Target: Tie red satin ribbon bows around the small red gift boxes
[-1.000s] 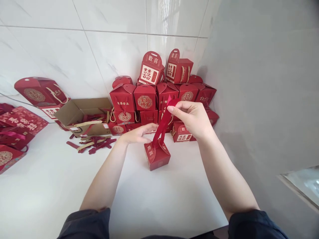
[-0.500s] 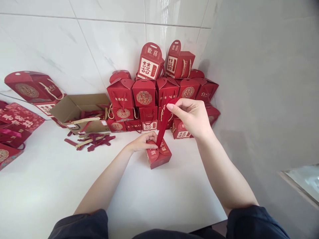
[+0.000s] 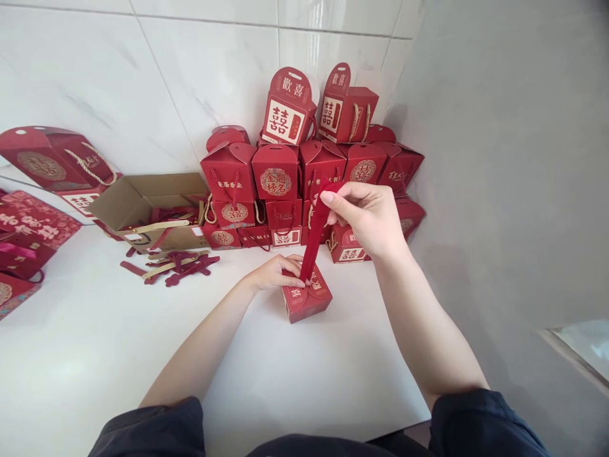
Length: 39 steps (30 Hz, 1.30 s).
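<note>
Left hand [image 3: 275, 273]: since one second ago, shifted from beside the small red box [image 3: 309, 308] onto its top, where the flaps, seen standing steeper then, are now being covered in part by its fingers.

Red ribbon [image 3: 313, 244]: formerly spread into two strands, now being held as one straight band, slanting up and to the right from the middle of the box top.

Right hand [image 3: 373, 219]: pose little changed; the upper end of the ribbon is being pinched between thumb and fingers, above and to the right of the box, with the box itself well apart from this grip.

Left hand, grip: the box top is being touched, with the thumb just beside the foot of the ribbon; whether ribbon or flap is being pinched there cannot be told.

Small red box, position: being supported upright on the white table [image 3: 266, 387], its near side being left uncovered by the hands.

Further items: stacked red gift boxes [image 3: 275, 171], being backed by the white tiled wall [image 3: 85, 70] behind the hands; one cardboard carton [image 3: 114, 202], left of the stack, being filled with straps; loose straps [image 3: 178, 270], dark red and pale gold, being heaped before it; more red boxes [image 3: 45, 152], being cut by the left edge of the view.
</note>
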Each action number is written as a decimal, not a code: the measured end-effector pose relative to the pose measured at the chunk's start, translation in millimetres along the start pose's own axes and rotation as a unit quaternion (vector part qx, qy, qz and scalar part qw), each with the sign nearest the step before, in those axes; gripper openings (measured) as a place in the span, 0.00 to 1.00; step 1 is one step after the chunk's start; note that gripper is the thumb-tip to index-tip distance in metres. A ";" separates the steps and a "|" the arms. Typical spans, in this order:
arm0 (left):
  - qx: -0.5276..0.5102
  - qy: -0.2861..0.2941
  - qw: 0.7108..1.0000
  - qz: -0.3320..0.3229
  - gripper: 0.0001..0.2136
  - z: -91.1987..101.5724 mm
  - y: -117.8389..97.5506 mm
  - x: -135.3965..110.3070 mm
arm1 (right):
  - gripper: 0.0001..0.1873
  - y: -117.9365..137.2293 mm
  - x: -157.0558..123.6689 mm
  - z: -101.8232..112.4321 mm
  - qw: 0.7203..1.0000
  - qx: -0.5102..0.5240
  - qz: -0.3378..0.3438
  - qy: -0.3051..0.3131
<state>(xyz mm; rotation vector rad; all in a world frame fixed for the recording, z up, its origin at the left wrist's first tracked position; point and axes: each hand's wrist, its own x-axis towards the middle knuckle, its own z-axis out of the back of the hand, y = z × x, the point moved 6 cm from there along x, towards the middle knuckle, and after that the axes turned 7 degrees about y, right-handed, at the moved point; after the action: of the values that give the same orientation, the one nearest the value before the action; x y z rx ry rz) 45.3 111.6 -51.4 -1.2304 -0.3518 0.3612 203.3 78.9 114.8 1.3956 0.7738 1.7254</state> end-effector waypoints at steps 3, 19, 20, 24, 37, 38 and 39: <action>0.016 0.000 1.000 -0.016 0.09 -0.9 -0.4 1.0 | 0.17 -27.4 7.2 3.8 0.999 0.032 -0.022 -0.027; 0.039 0.002 0.999 -0.025 0.07 -0.6 2.3 3.6 | 0.19 -126.4 -122.0 -49.5 0.967 0.044 -0.210 0.141; 0.035 0.003 0.999 -0.030 0.06 -1.1 1.0 3.7 | 0.19 -128.0 -120.3 -55.1 0.963 0.077 -0.216 0.138; 0.033 -0.002 0.999 -0.037 0.05 -1.1 -1.6 4.2 | 0.13 -132.6 -110.4 -70.6 0.955 0.174 -0.227 0.085; 0.063 0.004 0.998 0.003 0.09 -5.6 -6.4 3.3 | 0.09 -122.1 -130.5 -0.6 0.929 0.139 -0.174 -0.295; 0.069 0.008 0.998 0.010 0.10 -5.6 -7.3 4.1 | 0.07 -106.5 -129.7 -0.1 0.941 0.097 -0.137 -0.293; 0.079 0.011 0.997 0.012 0.11 -5.3 -9.1 5.3 | 0.06 -89.0 -127.7 -3.3 0.954 0.051 -0.095 -0.279</action>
<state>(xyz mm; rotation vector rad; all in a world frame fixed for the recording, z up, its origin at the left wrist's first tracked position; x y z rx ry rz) 53.1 106.9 -44.0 -1.0843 -0.2847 0.3881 229.9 15.9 -25.0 1.7081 0.6529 1.0729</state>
